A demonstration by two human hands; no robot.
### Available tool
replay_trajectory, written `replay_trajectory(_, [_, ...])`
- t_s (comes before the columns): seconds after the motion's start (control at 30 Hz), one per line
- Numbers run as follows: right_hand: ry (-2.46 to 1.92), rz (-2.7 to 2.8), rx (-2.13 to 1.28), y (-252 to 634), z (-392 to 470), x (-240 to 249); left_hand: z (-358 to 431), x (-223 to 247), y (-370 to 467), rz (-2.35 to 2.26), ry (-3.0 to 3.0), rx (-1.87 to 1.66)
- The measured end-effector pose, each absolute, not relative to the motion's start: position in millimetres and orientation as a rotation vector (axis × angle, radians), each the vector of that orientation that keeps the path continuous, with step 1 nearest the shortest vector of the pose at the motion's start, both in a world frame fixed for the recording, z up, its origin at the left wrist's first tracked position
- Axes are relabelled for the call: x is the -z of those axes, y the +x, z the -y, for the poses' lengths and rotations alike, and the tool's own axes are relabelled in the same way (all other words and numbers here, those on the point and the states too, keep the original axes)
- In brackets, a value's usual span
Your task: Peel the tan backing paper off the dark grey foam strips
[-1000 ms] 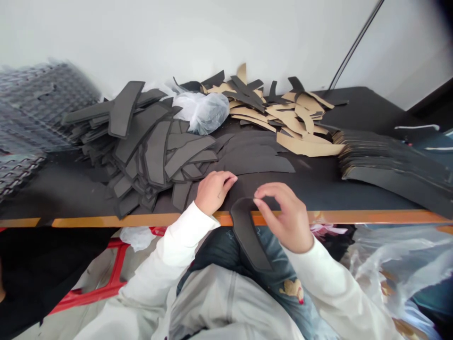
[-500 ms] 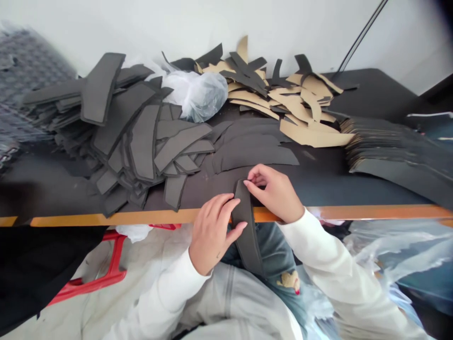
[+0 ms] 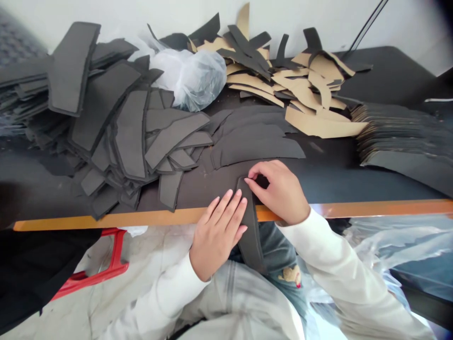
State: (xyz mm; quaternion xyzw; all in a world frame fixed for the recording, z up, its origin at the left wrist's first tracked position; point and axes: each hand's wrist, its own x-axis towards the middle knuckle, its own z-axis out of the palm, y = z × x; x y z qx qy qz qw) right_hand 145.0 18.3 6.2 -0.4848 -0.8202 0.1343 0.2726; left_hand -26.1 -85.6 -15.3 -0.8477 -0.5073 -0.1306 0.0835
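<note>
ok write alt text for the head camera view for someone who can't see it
A person's right hand pinches the far end of a dark strip overhanging a table's orange edge, while the left hand lies flat, partly over it. Behind are heaped dark pieces, a plastic bag, tan scraps and stacked strips.

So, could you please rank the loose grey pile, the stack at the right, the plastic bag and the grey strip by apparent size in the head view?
1. Loose grey pile
2. Stack at the right, cut off by the frame
3. Plastic bag
4. Grey strip, partly covered by the left hand
</note>
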Motion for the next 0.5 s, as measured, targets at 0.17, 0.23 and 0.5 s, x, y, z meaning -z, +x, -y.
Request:
replay_trajectory(0.17, [-1.358,2.174,-0.362,143.8,-18.7,-5.4,86.0,16.7,-25.6,1.512,-2.530,0.374])
replay_trajectory(0.23, [-1.384,2.171,-0.323,142.4,-18.2,-5.1,86.0,17.3,-25.1,1.517,-2.532,0.373])
replay_trajectory(0.5, [-1.411,2.221,-0.135,140.0,-16.6,-2.3,87.3,21.4,-24.2,1.498,-2.504,0.464])
